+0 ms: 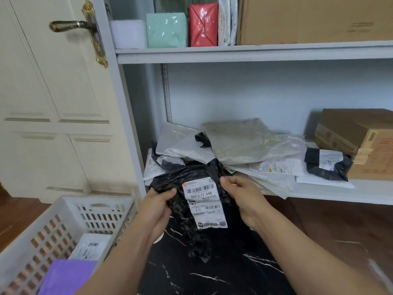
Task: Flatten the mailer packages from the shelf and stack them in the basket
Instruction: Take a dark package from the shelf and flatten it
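I hold a crumpled black mailer (pixel 187 218) with white shipping labels in front of the lower shelf. My left hand (pixel 158 206) grips its left edge and my right hand (pixel 242 196) pinches its upper right edge. Behind it a pile of grey, clear and black mailers (pixel 234 143) lies on the lower shelf (pixel 340 193). The white slatted basket (pixel 63 222) stands at the lower left, holding a white labelled mailer (pixel 91 245) and a purple mailer (pixel 68 275).
A black marbled surface (pixel 212 273) lies below my hands. Cardboard boxes (pixel 361 143) sit at the shelf's right end. The upper shelf (pixel 255 53) carries mint and red parcels and a large carton. A cream door (pixel 53 103) with a brass handle is on the left.
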A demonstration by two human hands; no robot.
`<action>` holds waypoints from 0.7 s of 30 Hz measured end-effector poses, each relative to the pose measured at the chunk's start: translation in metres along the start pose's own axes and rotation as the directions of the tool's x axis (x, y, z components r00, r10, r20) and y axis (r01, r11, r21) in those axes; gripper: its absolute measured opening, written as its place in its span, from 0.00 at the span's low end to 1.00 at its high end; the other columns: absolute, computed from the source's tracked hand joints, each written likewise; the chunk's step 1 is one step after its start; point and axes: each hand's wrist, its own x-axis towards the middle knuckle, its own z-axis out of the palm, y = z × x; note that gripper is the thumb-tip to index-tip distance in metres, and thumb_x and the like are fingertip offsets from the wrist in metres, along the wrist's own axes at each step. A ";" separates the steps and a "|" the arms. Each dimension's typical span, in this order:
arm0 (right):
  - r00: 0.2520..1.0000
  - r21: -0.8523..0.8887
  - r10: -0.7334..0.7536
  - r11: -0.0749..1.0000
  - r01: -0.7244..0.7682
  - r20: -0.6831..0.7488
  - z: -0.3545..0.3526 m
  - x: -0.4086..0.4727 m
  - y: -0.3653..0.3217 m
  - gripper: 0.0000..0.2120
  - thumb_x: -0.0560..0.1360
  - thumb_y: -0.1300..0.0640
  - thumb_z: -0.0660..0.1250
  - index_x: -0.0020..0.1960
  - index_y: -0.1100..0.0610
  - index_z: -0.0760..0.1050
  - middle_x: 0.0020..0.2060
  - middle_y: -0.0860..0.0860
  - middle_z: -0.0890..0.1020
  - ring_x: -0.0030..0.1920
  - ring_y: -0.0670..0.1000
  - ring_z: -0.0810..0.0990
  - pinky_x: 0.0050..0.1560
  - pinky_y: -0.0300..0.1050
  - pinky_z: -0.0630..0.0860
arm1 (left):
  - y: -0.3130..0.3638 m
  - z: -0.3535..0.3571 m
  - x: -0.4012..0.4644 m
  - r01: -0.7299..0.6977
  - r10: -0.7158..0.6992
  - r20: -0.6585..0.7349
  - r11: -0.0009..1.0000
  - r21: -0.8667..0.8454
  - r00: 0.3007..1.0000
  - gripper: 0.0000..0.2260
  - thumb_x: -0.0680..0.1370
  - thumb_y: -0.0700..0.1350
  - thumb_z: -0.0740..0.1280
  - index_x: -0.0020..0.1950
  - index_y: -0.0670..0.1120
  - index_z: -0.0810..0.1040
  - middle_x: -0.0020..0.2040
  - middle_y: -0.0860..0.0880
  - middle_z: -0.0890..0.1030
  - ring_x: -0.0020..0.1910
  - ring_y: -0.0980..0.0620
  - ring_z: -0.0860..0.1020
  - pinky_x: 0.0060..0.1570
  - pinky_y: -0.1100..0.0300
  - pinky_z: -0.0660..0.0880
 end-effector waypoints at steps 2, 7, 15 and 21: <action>0.998 0.118 0.012 0.993 -0.020 0.070 0.002 -0.004 -0.004 0.09 0.75 0.59 0.70 0.52 0.61 0.78 0.46 0.56 0.84 0.44 0.52 0.83 0.49 0.48 0.79 | -0.002 0.000 -0.001 0.001 -0.001 0.003 1.000 0.007 1.000 0.15 0.78 0.29 0.58 0.58 0.41 0.77 0.53 0.42 0.83 0.53 0.43 0.80 0.55 0.47 0.75; 0.998 0.221 -0.060 0.973 0.062 -0.016 -0.001 -0.009 -0.016 0.07 0.74 0.62 0.70 0.40 0.57 0.73 0.35 0.54 0.81 0.34 0.51 0.79 0.39 0.45 0.77 | -0.005 0.002 -0.003 -0.061 0.059 0.035 0.997 0.052 0.998 0.12 0.77 0.30 0.62 0.55 0.42 0.77 0.49 0.44 0.85 0.51 0.46 0.82 0.51 0.51 0.77; 0.944 0.455 0.009 0.877 0.151 -0.330 -0.064 0.006 -0.037 0.08 0.79 0.62 0.65 0.42 0.54 0.70 0.31 0.49 0.70 0.28 0.43 0.68 0.24 0.32 0.68 | 0.018 -0.030 0.009 -0.100 0.088 -0.288 0.995 -0.028 0.954 0.02 0.78 0.33 0.65 0.48 0.39 0.75 0.38 0.42 0.83 0.31 0.48 0.83 0.33 0.54 0.80; 0.992 0.128 0.039 0.991 -0.024 -0.121 -0.063 -0.011 -0.032 0.06 0.76 0.57 0.69 0.43 0.57 0.74 0.36 0.52 0.78 0.38 0.48 0.77 0.42 0.40 0.77 | 0.004 -0.034 0.007 -0.025 0.023 -0.234 1.000 -0.007 0.972 0.02 0.78 0.35 0.65 0.46 0.41 0.76 0.37 0.42 0.84 0.32 0.48 0.83 0.33 0.54 0.80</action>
